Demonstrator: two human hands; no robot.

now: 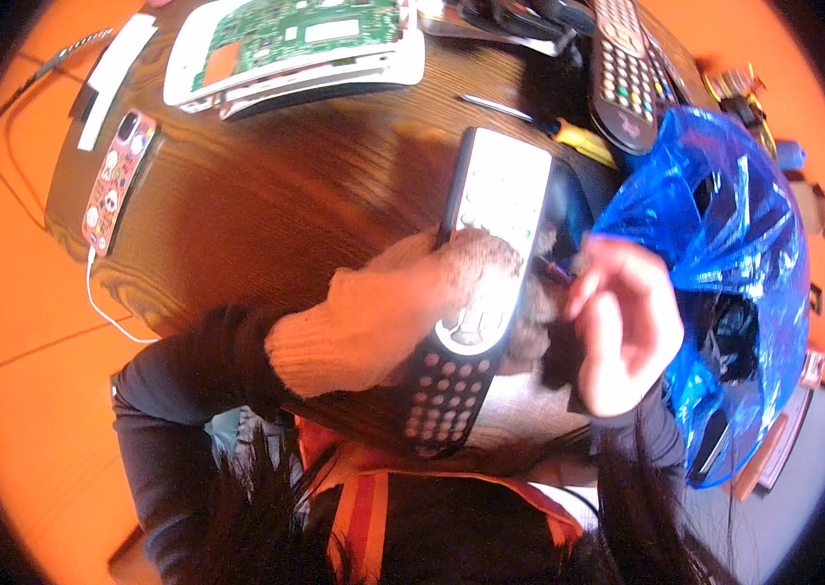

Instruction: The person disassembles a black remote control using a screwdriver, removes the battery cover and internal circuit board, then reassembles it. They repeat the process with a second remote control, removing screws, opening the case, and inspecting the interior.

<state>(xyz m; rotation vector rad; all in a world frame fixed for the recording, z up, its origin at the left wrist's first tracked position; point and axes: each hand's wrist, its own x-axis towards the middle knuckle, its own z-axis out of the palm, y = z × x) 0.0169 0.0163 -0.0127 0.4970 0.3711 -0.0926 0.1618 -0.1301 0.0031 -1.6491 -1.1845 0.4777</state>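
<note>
A long silver-and-black remote control (505, 185) stretches across the near middle of the table, its dark lower part covered with round pale buttons. My left hand (393, 302), in a pale knitted glove, is closed over its middle and hides some of the keys. To the right of the remote, my bare right hand (627, 322) is held with thumb and fingertips pinched together. A small dark thing seems to be at those fingertips, too blurred to name. Greyish fuzzy material (531, 331) shows between the remote and my right hand; I cannot tell what it is.
Beyond the remote lies a yellow-handled screwdriver (578, 139), beside another dark remote (622, 88). A blue plastic bag (734, 244) bulges along the right side. An opened white device with a green circuit board (305, 44) sits at the back. A phone in a patterned case (120, 185) lies left, cabled.
</note>
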